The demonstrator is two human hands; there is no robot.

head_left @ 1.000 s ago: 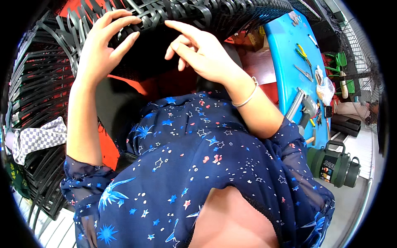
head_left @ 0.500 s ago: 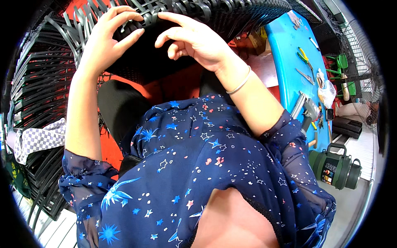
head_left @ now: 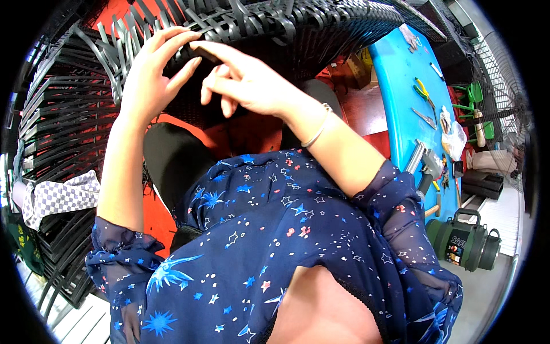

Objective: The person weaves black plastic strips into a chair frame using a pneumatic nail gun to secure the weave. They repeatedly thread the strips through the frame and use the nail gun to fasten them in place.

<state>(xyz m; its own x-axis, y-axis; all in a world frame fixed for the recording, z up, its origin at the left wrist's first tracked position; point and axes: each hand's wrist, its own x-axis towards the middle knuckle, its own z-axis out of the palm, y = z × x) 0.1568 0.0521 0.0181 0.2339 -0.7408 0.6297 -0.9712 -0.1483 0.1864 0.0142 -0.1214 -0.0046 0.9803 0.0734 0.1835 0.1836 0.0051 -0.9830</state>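
My left hand is curved around the near edge of a dark woven piece made of flat black strips. Its fingers lie on top of the edge and its thumb is below, with black strips between them. Close beside it, my right hand reaches in from the right, the index finger stretched to the strips by the left fingertips. Its other fingers are loosely bent and apart, with nothing visible in them. Loose strip ends stick up beyond my left hand.
Right of me stands a blue table with yellow-handled pliers, scissors and a plastic bag. A green jug is at lower right. At left are black slatted woven frames and a checkered cloth.
Both hands sit lower in the picture, as does the woven edge. My right hand has moved left, and its index finger now meets the strips near the left fingertips.
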